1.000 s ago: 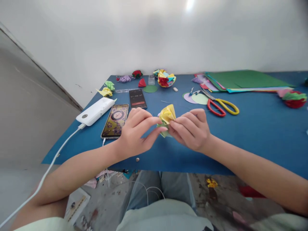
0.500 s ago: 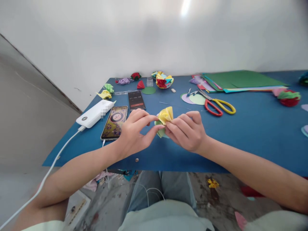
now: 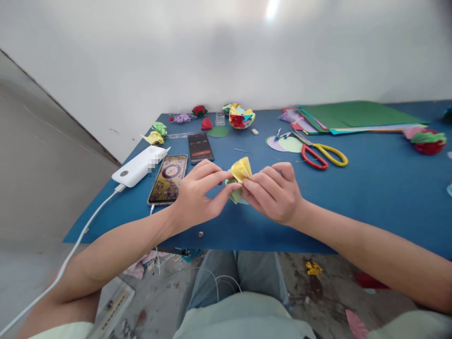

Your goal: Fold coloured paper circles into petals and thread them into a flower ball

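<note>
Head view shows left hand (image 3: 196, 197) and right hand (image 3: 273, 193), each grip pinched on the yellow paper flower (image 3: 240, 169); best keep pinches low, petals fanning toward twelve o'clock uncrushed.

We see a plain white wall (image 3: 219, 52) behind a blue desk (image 3: 381, 188) that stands against it. A bright patch of light (image 3: 271, 9) glares high on the wall. To the left, a grey surface (image 3: 38, 165) slants away, meeting the white wall along a dark diagonal line. Under the desk lies a worn grey floor (image 3: 318, 292), stained and strewn with small coloured scraps.
</note>
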Motion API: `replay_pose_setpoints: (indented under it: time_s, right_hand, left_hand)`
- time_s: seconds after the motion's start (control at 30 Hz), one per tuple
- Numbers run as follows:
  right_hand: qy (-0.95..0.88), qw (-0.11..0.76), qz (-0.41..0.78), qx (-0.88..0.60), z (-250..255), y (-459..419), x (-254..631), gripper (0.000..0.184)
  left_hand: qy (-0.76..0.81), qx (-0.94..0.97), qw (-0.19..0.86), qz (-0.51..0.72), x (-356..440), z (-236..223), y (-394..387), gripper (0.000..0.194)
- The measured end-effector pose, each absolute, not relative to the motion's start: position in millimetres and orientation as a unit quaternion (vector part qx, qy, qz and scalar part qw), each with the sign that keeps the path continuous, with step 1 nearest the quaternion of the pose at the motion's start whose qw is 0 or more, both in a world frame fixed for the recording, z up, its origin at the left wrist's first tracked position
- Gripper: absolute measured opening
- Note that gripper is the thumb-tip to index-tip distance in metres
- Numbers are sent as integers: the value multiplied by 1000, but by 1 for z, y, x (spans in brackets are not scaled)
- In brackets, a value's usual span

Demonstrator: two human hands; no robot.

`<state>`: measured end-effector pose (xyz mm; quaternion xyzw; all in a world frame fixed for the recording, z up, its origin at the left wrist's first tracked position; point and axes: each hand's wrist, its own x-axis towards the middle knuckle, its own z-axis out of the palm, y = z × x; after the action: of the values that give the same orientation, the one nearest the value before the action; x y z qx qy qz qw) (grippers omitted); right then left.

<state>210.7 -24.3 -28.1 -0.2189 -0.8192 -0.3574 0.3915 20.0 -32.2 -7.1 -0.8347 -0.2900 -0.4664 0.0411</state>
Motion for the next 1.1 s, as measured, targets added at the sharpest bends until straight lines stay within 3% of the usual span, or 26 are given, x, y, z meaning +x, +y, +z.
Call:
replay_pose_setpoints:
  time_s: [0.27, 0.43, 0.6, 0.7, 0.8, 0.93, 1.0, 1.1]
  right_hand:
    - [-826, 353, -380, -221, -27, -27, 210, 9]
    - [-840, 376, -288, -266, -25, -29, 207, 16]
    - [-854, 381, -241, -260, -24, -29, 205, 8]
    - [-847, 412, -215, -258, -26, -27, 207, 9]
    - [-817, 490, -178, -245, -26, -26, 209, 15]
    - [-782, 565, -133, -228, -25, -26, 209, 19]
    - [-786, 565, -126, -217, -25, -26, 209, 20]
    - [-790, 563, -139, -201, -26, -24, 210, 20]
  left_hand:
    - [-269, -841, 72, -465, 23, -15, -30, 8]
    - [-208, -868, 166, -420, 15, -17, -26, 18]
    - [-149, -889, 223, -371, 10, -19, -27, 21]
    - [-238, -850, 93, -460, 13, -16, -29, 19]
    - [-345, -749, -178, -537, 18, -10, -27, 31]
    - [-287, -637, -599, -391, 22, -7, -23, 45]
    - [-243, -599, -691, -324, 22, -8, -23, 49]
    - [-233, -584, -693, -353, 22, -7, -23, 55]
